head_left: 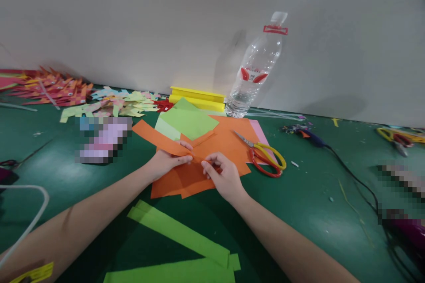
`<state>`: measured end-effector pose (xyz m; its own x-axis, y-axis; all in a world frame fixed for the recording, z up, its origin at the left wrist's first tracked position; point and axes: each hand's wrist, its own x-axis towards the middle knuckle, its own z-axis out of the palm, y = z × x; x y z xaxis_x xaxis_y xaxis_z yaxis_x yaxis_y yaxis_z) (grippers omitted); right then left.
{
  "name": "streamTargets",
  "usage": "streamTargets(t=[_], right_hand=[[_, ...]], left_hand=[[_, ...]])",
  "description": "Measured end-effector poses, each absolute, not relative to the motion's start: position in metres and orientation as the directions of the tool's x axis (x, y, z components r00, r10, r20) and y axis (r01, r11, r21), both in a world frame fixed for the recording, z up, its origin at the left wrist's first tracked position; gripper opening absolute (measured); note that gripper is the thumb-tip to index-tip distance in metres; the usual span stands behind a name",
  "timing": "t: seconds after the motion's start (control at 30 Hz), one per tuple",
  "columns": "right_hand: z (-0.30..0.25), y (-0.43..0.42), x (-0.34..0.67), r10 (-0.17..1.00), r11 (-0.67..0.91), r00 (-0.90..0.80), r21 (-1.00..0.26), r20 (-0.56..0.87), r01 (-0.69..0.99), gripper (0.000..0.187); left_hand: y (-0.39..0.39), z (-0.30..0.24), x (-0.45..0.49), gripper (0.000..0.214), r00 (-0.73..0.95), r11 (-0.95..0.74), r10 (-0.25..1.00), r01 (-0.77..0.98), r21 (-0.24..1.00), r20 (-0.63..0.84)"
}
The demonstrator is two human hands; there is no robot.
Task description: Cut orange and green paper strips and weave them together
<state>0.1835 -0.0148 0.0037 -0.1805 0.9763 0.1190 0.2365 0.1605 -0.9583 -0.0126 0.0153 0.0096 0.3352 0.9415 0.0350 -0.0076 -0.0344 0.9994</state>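
Note:
My left hand (169,159) pinches a long orange paper strip (154,137) between thumb and fingers, and the strip's far end sticks out to the upper left. Close beside it, my right hand (224,174) is closed, its thumb and forefinger pinching orange paper that looks like the other end of this strip. The exact grip is hard to make out against the orange sheets (229,137) lying underneath. Just right of my right hand, scissors (268,157) with red and yellow handles rest on those sheets. A light green sheet (189,117) lies behind my hands.
Green paper strips (179,230) lie in front. A water bottle (254,66) leans by the grey wall (149,26), near a yellow plastic piece (199,99). Paper scraps (122,104) and folded red-orange pieces (56,88) sit at left. At right runs a dark cable (352,172).

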Motion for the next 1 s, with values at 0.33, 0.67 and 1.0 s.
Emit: streamTargets(t=[0.33, 0.67, 1.0], right_hand=[[0.003, -0.010, 0.183, 0.990, 0.054, -0.134, -0.996, 0.044, 0.067, 0.024], [0.002, -0.006, 0.185, 0.994, 0.049, -0.094, -0.996, 0.056, -0.081, 0.024], [-0.002, -0.003, 0.188, 0.998, 0.055, 0.000, -0.965, 0.056, -0.257, 0.018]], left_hand=[[0.022, -0.001, -0.011, 0.027, 0.178, 0.069, 0.984, -0.337, 0.939, -0.008], [0.029, -0.002, -0.013, 0.026, 0.038, 0.079, 0.997, -0.548, 0.833, -0.070], [0.031, -0.002, -0.015, 0.020, -0.063, 0.034, 0.994, -0.626, 0.779, -0.094]])
